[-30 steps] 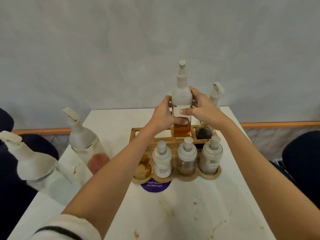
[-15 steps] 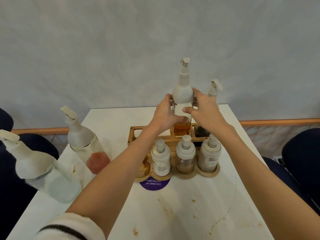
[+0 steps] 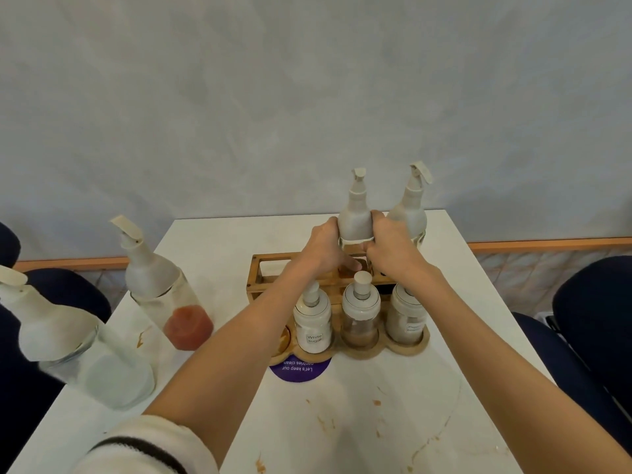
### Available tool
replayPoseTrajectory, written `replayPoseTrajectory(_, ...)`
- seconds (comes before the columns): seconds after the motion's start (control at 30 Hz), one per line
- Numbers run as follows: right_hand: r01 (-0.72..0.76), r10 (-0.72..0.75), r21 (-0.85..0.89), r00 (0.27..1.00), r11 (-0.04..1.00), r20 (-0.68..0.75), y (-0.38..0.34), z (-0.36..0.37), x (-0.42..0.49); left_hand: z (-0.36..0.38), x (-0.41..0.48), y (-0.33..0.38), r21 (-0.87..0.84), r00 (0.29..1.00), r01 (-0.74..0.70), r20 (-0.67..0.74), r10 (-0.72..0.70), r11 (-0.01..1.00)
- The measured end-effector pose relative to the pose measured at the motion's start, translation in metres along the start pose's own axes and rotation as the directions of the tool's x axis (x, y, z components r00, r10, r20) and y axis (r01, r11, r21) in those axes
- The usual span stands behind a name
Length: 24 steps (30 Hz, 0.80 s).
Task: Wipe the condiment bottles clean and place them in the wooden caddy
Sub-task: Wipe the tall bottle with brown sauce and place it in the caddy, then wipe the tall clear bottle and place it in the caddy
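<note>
A tall glass bottle with a white pump top stands upright in the middle back slot of the wooden caddy. My left hand and my right hand grip it from either side just below the white top. A second pump bottle stands in the slot to its right. Three small white-capped jars sit in the caddy's front row. At the table's left stand a bottle with red sauce and a clear bottle.
The white table carries brown stains in front of the caddy, and a purple round sticker lies under the caddy's front edge. Dark chairs flank the table on both sides. A grey wall rises behind it.
Both hands have lowered the amber-liquid bottle down into the caddy's middle back slot. The view has tilted, so the table sits lower in the frame.
</note>
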State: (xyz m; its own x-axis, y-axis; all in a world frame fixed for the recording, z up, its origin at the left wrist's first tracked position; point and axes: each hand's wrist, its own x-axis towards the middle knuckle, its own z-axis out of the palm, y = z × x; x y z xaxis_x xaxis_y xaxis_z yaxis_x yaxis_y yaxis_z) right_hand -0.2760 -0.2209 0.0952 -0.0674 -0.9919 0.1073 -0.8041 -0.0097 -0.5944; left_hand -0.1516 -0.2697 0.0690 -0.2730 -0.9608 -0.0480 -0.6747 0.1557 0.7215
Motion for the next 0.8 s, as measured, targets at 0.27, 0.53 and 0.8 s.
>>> replayPoseTrajectory(0.27, -0.039, 0.039, -0.005, 0.999, 0.999, 0.023, 0.0, -0.004, -0.001, -0.006, 0.005, 0.002, 0.067, 0.996, 0.022, 0.085, -0.028, 0.997)
replayPoseTrajectory(0.53, -0.034, 0.033, 0.024, 0.998, 0.999, 0.052, -0.009, -0.029, -0.024, -0.041, -0.018, 0.006, 0.093, 0.994, 0.025, 0.106, -0.034, 0.995)
replayPoseTrajectory(0.8, 0.132, -0.134, 0.102, 0.991, 0.986, 0.013, -0.052, -0.036, -0.064, -0.093, -0.121, 0.02, -0.158, 0.989, -0.146, -0.037, 0.142, 0.976)
